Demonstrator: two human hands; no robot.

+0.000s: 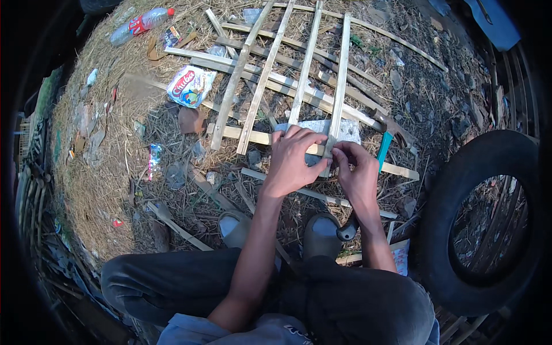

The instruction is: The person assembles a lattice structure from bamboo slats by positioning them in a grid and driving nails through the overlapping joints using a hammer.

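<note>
Two hands meet at the near edge of a wooden lattice (306,63), which lies on the straw-strewn ground (109,201). The left hand (294,156), thumb and forefinger parted, braces the rightmost slat (340,75), probably to stop it shifting on the crosspiece (253,137). The right hand (357,172) presses thumb and forefinger together beside it; whether they pinch anything, I cannot tell. The strips look pale, rough and unevenly spaced.
</note>
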